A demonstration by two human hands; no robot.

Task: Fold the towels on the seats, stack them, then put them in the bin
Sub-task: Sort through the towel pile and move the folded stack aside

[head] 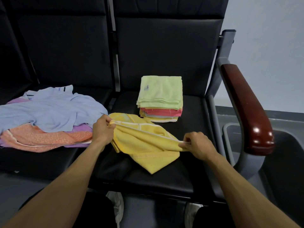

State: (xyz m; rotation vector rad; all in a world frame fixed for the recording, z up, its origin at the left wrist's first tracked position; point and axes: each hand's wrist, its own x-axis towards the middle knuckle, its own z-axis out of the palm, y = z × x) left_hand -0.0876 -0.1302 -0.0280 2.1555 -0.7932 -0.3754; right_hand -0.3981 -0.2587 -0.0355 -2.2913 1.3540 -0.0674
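Two black seats stand side by side, and two hands work over the right seat [194, 112]. One yellow towel [148, 145] hangs stretched between them: the left hand [102, 130] pinches one corner of its white-trimmed edge, the right hand [196, 144] pinches the other end, fingers curled round the cloth. The rest of the towel droops onto the seat cushion below and between the hands.

Behind it, on the same seat, sits one stack of folded towels [160, 99], a pale green one on top, with red, grey and yellow layers beneath; the exact count of layers is hard to make out.

On the left seat [65, 46] lies a loose pile [47, 116] of at least three unfolded towels: light blue on top, orange and purple under it, cut off at the frame's left edge.

A grey bin [230, 134] stands right of the seats, largely hidden by the brown armrest [246, 109].
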